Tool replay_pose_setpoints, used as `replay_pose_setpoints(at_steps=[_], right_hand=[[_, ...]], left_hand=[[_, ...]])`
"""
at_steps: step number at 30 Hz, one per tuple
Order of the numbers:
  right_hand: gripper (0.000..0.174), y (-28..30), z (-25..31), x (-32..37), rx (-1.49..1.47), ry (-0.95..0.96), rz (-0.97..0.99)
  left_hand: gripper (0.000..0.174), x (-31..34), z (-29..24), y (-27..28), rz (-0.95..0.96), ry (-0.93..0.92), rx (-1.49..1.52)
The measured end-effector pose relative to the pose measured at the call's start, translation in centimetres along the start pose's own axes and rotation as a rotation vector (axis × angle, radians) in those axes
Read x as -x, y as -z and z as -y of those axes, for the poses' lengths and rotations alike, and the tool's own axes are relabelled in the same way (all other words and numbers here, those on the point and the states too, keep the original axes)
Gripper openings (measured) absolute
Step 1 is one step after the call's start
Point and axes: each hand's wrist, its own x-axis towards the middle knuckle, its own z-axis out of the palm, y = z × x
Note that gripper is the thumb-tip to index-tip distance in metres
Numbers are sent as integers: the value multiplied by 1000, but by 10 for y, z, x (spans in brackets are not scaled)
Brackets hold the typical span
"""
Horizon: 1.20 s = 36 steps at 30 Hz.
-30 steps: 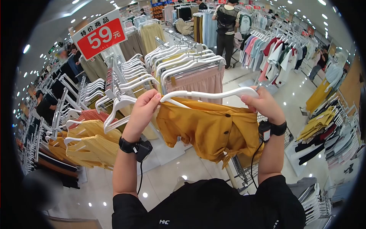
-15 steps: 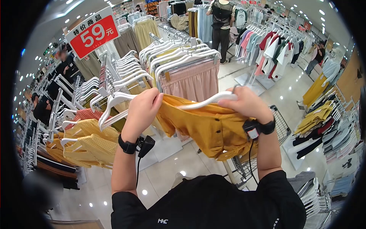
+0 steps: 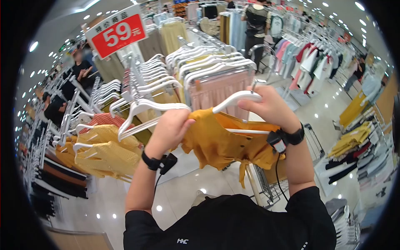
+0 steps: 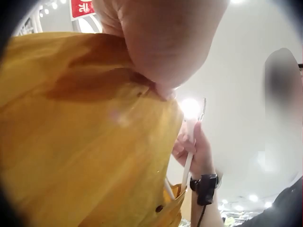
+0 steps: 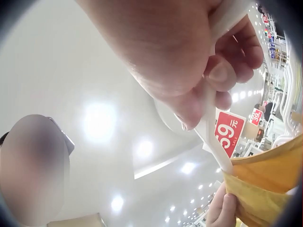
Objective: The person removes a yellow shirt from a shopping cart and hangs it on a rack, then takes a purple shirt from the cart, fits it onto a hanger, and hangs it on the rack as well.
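A mustard-yellow buttoned top [image 3: 216,139] with a knotted tie at its hem hangs between the two hands. My left hand [image 3: 171,127] pinches the fabric at its left shoulder. In my right hand [image 3: 271,106] is a white hanger [image 3: 233,102], gripped just below its metal hook, fingers and thumb round the bar. One hanger arm runs down into the neck opening, and its far end is hidden in the cloth. The lower bar shows inside the opening. In the right wrist view the hanger [image 5: 215,146] meets the top's edge beside my left fingers [image 5: 222,208].
A rack of white hangers [image 3: 208,62] with pink trousers [image 3: 212,91] stands ahead. To the left hang yellow checked tops [image 3: 106,150] below a red 59 sale sign [image 3: 121,33]. A wire cart [image 3: 271,183] sits right of the body. More racks and several people stand farther off.
The hanger has slid leftward into the top's neck opening, carried by my right hand. My left hand has moved a little right and down, still pinching the shoulder.
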Motion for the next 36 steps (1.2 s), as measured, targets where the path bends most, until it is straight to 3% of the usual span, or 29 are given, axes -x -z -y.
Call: replay_pose_setpoints(at_steps=[6,9,11,13,15,16,19,23,25,27,28,33,36], right_hand=[[30,-14,3,-10,-1,-77,72],[32,-20,-10,-15,-211,124,-6],[29,-11,-22,-11,-160,137,50],[26,-3,-26,-4,-85,127,88],[18,2,-26,6,51,-135,202],[15,-5,-24,9,92,-44,167],[14,-24,-28,15,26,-10,105],[13,-30,-35,19,177,97,64],[15,-31,-45,22,153,56,42],[17,-31,-59,26,-247,98,-128],[17,-24,-63,29,-231,77,-143],[19,-9,-72,46,-82,-161,26],[17,-13,-64,49,-21,-126,-25]], left_hand=[[17,23,3,8,-97,-36,-114],[20,37,7,27,-193,-11,-150],[18,51,15,34,-196,132,-115],[15,68,26,42,-229,155,-96],[15,80,30,53,-225,274,-50],[16,83,29,55,-243,281,-39],[16,87,27,60,-212,344,-23],[18,85,33,56,-209,272,-91],[19,79,30,54,-208,261,-96],[22,75,32,51,-190,253,-99],[22,72,32,48,-178,240,-74],[27,62,36,34,-203,257,35],[28,58,44,26,-185,223,39]])
